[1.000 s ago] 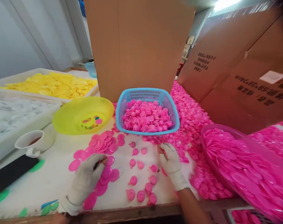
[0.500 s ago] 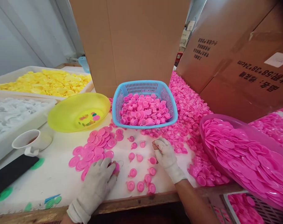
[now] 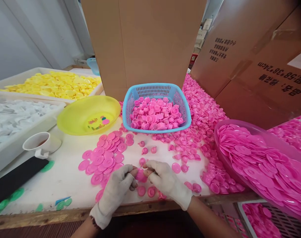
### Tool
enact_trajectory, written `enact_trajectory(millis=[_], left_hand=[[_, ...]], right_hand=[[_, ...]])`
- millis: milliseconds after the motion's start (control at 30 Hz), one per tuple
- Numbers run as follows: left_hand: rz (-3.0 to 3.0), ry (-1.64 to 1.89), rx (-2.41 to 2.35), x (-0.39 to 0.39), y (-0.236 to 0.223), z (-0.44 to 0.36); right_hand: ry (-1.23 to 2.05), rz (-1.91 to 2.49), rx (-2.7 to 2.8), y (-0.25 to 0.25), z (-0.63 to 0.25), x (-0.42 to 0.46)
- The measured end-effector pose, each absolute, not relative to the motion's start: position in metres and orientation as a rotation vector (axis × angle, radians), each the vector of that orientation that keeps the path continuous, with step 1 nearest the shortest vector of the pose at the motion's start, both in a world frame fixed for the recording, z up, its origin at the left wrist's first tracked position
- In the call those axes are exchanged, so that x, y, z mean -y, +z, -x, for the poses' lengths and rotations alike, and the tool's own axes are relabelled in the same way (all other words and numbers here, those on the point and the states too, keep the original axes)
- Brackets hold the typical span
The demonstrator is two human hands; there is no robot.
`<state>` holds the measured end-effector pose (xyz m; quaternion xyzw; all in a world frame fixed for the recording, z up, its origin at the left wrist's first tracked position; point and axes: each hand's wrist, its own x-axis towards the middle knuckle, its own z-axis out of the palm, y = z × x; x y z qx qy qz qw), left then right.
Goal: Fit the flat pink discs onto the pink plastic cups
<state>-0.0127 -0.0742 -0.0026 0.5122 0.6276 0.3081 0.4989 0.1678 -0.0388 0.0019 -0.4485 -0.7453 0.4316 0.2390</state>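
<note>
My gloved left hand (image 3: 117, 186) and gloved right hand (image 3: 167, 181) meet near the front of the table. Their bare fingertips pinch opposite sides of a small pink plastic saucer (image 3: 141, 175). Whether a cup sits against it is hard to see. Small pink toy cups, one of them a cup (image 3: 153, 149), stand in loose rows around and behind my hands; some are partly covered. Left of them spreads a pile of flat pink saucers (image 3: 108, 162). Beyond my right hand lie another pink disc (image 3: 176, 168) and a cup (image 3: 184, 168).
A blue basket (image 3: 156, 131) of pink cups stands ahead, with a yellow bowl (image 3: 73, 124) beside it. Loose cups (image 3: 202, 112) and a pink basin (image 3: 221, 145) of saucers fill the right. At left are a white mug (image 3: 53, 145) and trays. Cardboard boxes (image 3: 150, 43) rise behind.
My left hand has moved right from the saucer pile, and my right hand has come left and nearer. Both now meet at a pink saucer. The view has shifted slightly.
</note>
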Motion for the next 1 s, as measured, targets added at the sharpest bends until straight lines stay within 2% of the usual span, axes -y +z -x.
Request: enact_trajectory(millis=[133,233,333,600,1000], left_hand=[[-1.212,0.689,-1.427,0.068,-0.013,0.000],[-1.386,0.610,-1.490,0.065,-0.018,0.001],[-1.512,0.529,-1.538,0.063,-0.018,0.003],[-1.165,0.474,-1.429,0.053,-0.023,0.003],[-1.199,0.436,-1.395,0.050,-0.029,0.009]], right_hand=[[1.473,1.350,1.970,-0.002,-0.166,0.035],[1.735,1.466,1.865,-0.011,-0.166,0.031],[1.864,1.556,1.777,-0.020,-0.163,0.028],[2.204,1.420,1.582,-0.034,-0.162,0.020],[2.260,1.506,1.588,-0.025,-0.160,0.016]])
